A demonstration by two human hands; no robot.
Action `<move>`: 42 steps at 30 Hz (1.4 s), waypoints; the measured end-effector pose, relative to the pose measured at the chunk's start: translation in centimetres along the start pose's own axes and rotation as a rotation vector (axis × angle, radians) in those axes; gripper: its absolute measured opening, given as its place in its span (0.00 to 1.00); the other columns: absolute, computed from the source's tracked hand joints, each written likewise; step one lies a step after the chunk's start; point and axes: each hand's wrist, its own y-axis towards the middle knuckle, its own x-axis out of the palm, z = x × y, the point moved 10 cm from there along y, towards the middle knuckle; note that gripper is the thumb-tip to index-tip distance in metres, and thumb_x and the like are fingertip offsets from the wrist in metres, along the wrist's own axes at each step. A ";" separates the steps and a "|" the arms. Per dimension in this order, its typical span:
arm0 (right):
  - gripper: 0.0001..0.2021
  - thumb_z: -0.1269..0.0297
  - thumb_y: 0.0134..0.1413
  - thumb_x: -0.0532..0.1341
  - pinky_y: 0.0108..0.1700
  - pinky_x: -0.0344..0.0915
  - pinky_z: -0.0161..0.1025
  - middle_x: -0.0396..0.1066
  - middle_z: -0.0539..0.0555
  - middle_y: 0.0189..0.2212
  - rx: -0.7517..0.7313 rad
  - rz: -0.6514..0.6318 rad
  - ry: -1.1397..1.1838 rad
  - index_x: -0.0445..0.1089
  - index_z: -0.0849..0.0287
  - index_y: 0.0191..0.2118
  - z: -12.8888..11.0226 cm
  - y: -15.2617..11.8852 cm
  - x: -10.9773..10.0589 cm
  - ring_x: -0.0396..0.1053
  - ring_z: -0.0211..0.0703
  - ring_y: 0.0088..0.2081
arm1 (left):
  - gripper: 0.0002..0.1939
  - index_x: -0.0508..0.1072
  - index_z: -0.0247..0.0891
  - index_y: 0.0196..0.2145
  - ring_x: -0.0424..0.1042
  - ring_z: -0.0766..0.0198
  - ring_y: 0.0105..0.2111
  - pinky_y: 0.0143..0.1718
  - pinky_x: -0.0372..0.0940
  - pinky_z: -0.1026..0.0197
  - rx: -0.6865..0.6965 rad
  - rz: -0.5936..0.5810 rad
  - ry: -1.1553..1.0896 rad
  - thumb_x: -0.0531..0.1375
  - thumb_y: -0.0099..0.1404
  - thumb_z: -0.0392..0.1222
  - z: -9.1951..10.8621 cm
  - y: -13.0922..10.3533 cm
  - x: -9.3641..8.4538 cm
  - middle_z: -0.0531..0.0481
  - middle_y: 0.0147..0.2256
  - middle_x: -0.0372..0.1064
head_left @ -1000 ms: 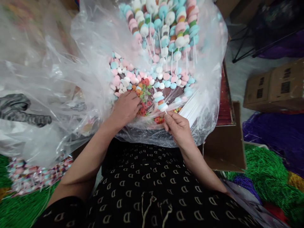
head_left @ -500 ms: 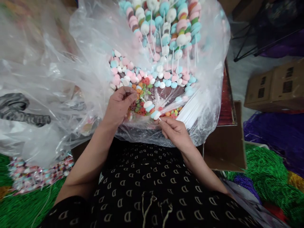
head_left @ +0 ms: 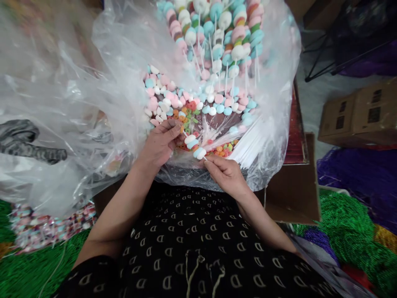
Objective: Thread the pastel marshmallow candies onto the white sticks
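My right hand (head_left: 226,171) pinches the lower end of a thin white stick, which slants up and to the left. Threaded on it are pastel marshmallow-like pieces (head_left: 191,142) in white and light blue, with a gap partway along. Thumb and fingers of my left hand (head_left: 163,140) are closed at the stick's upper tip, where a small orange ring (head_left: 182,129) shows at the fingertips. Below and behind my hands lie loose coloured cereal-like rings (head_left: 221,150). Beyond them spread loose pink, white and blue pieces (head_left: 161,89).
Several finished skewers (head_left: 237,33) lie at the far side on clear plastic (head_left: 276,82). Bare white sticks (head_left: 249,145) are bundled at the right. Cardboard boxes (head_left: 356,114), green shiny strands (head_left: 350,231) and purple strands (head_left: 359,182) are on the right; more skewers (head_left: 52,225) lie lower left.
My left hand has come from the ring pile toward the stick's tip, an orange ring at its fingertips. My right hand has shifted slightly left and down with the stick.
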 end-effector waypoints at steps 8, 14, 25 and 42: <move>0.17 0.51 0.70 0.60 0.28 0.60 0.36 0.69 0.48 0.23 0.075 0.091 0.078 0.80 0.59 0.42 1.9 -0.2 -0.5 0.66 0.39 0.25 | 0.17 0.81 0.39 0.33 0.74 0.66 0.30 0.33 0.72 0.63 0.045 0.036 0.136 0.76 0.59 0.55 0.3 -0.9 1.2 0.53 0.28 0.74; 0.21 0.42 0.68 0.61 0.24 0.54 0.36 0.59 0.43 0.17 0.168 0.057 0.218 0.78 0.58 0.41 2.2 0.0 1.0 0.55 0.35 0.19 | 0.18 0.81 0.41 0.31 0.70 0.69 0.28 0.30 0.68 0.65 0.029 -0.065 0.220 0.76 0.58 0.58 -0.7 -1.0 2.9 0.54 0.29 0.74; 0.21 0.40 0.60 0.69 0.23 0.52 0.36 0.65 0.43 0.22 0.140 0.288 0.415 0.77 0.55 0.40 2.7 -0.2 -2.9 0.52 0.32 0.18 | 0.07 0.82 0.43 0.39 0.74 0.56 0.41 0.48 0.70 0.55 0.463 0.060 1.027 0.64 0.70 0.46 4.2 -0.7 1.5 0.49 0.37 0.75; 0.23 0.40 0.66 0.62 0.23 0.51 0.35 0.58 0.41 0.14 0.208 0.055 0.289 0.77 0.58 0.40 2.6 -0.3 0.2 0.52 0.33 0.16 | 0.13 0.71 0.44 0.38 0.76 0.64 0.33 0.37 0.72 0.61 0.208 0.051 0.396 0.70 0.66 0.50 1.8 0.2 0.0 0.54 0.33 0.74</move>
